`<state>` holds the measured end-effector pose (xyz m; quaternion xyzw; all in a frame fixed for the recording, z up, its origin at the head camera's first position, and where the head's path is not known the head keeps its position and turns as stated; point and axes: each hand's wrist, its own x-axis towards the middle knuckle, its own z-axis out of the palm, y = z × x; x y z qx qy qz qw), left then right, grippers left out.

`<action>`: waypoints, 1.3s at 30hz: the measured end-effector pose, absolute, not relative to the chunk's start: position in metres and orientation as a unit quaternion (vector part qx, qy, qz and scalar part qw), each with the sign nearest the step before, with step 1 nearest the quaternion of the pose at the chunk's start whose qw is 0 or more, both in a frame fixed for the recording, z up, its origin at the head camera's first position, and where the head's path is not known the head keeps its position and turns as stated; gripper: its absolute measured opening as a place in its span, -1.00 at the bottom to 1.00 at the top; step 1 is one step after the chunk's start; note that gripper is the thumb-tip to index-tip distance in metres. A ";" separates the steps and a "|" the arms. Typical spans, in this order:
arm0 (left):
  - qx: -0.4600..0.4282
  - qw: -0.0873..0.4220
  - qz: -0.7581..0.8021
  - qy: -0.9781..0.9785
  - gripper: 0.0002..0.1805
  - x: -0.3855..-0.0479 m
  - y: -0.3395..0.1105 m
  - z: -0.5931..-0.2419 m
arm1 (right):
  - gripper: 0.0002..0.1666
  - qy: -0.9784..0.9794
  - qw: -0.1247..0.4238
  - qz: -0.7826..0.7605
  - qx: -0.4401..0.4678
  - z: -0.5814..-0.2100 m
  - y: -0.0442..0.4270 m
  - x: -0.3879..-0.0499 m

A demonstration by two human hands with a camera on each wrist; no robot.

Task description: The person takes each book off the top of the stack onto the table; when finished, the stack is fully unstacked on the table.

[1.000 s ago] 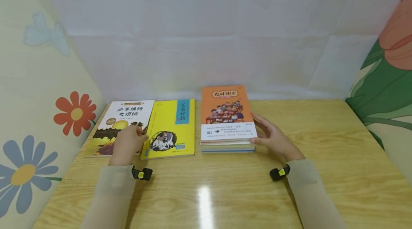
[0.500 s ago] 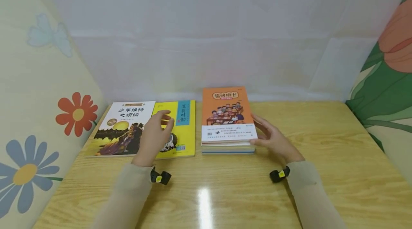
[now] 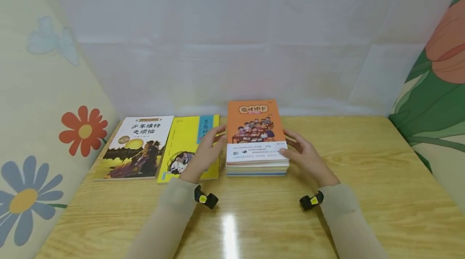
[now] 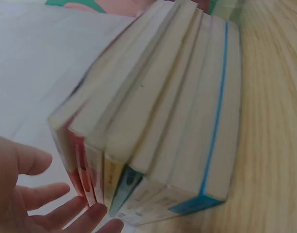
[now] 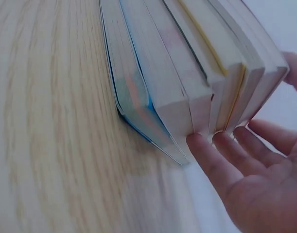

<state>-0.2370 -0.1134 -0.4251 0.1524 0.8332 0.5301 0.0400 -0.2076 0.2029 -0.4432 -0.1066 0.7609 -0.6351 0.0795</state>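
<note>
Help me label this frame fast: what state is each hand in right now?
Left hand: open, fingers beside the book stack; whether they touch it cannot be told.
Right hand: open, fingertips against the stack's opposite side.

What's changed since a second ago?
The left hand moved right, from where the white book and the yellow book meet to the left side of the stack; whether it touches is unclear. The right hand stayed at the stack's other side, and no book visibly moved.
</note>
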 end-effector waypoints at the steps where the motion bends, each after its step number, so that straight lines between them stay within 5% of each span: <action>1: 0.154 0.051 0.543 0.824 -0.42 -0.236 -0.113 -0.426 | -0.11 0.761 0.078 -0.636 -0.105 -0.444 0.203 -0.208; 13: 0.142 0.121 0.622 0.761 -0.36 -0.235 -0.113 -0.435 | -0.08 0.757 0.086 -0.640 -0.100 -0.440 0.209 -0.209; 39: 0.113 0.143 0.633 0.753 -0.28 -0.233 -0.114 -0.447 | -0.23 0.657 0.081 -0.750 -0.004 -0.422 0.202 -0.206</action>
